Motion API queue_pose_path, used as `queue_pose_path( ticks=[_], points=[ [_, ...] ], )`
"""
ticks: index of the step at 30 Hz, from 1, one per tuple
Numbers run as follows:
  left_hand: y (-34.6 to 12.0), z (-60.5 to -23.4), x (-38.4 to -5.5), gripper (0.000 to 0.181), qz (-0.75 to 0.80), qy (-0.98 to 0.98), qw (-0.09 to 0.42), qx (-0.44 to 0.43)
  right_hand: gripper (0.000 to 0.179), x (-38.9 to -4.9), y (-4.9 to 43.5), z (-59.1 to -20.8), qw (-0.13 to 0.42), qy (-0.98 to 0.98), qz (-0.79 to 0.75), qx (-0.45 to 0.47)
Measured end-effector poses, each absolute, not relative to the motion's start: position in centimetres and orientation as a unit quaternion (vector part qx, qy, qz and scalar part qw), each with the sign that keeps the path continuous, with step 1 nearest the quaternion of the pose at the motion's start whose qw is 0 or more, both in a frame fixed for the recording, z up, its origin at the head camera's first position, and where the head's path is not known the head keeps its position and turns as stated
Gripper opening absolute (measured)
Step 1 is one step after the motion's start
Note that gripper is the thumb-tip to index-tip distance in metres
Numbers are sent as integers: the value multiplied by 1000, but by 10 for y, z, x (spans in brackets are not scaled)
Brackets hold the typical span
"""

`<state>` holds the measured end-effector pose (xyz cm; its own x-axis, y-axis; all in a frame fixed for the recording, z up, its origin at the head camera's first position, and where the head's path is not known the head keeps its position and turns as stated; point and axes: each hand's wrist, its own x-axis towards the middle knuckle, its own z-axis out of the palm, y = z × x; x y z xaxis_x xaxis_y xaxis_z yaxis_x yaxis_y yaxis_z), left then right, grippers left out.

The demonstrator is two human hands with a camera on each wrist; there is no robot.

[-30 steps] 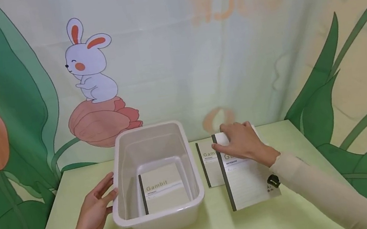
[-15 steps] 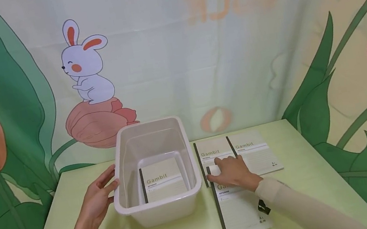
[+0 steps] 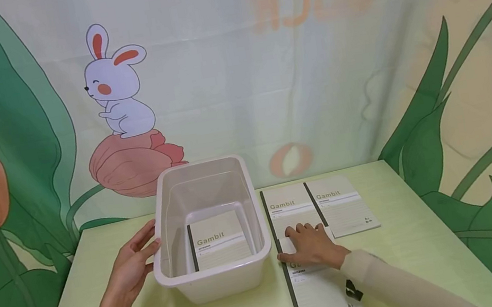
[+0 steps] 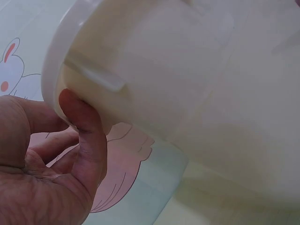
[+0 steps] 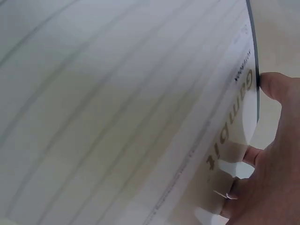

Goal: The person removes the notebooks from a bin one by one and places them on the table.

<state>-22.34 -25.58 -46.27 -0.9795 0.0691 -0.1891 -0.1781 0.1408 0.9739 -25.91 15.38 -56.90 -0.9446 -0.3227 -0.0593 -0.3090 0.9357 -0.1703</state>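
My left hand (image 3: 128, 271) holds the left rim of a pale plastic bin (image 3: 224, 287), its thumb and fingers pinching the wall in the left wrist view, where the bin (image 4: 201, 75) fills most of the picture. Inside the bin lies a Gambit notebook (image 3: 222, 248) with a dark spine. To the right, my right hand (image 3: 311, 248) grips the top of another Gambit notebook (image 3: 324, 299), thumb at the spine and fingers over the top edge. Its lined cover (image 5: 140, 103) looms large in the right wrist view. The hand hides part of the title in the head view.
Two more notebooks lie side by side behind the right hand, a left one (image 3: 284, 196) and a right one (image 3: 347, 210); the held notebook overlaps the left one's lower part. The light green table (image 3: 410, 213) meets a printed curtain (image 3: 214, 72) at the back.
My right hand has brought its notebook left and toward me, down in front of the two back notebooks, uncovering the right one. My left hand stays at the rim; the bin looks slightly shifted.
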Motion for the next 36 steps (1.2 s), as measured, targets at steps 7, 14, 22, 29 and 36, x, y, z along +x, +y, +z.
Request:
queue_pose_path(
  ticks=[7,14,22,29,36],
  points=[
    [-258,-462,-221,62,658,746,93,-31,62,-257,154,-575,23,979,-72,-188],
    [-258,-461,-221,63,661,744,91,-28,48,-265,161,-558,7,976,-121,-182],
    [-256,-460,-223,63,656,748,93,-46,43,-275,165,-466,-64,959,-163,-225],
    [-255,-461,-224,64,658,745,98,-53,47,-281,154,-394,-98,944,-164,-268],
    [-254,-463,-225,63,654,748,103,-52,50,-287,125,-345,-118,931,-151,-310]
  ],
)
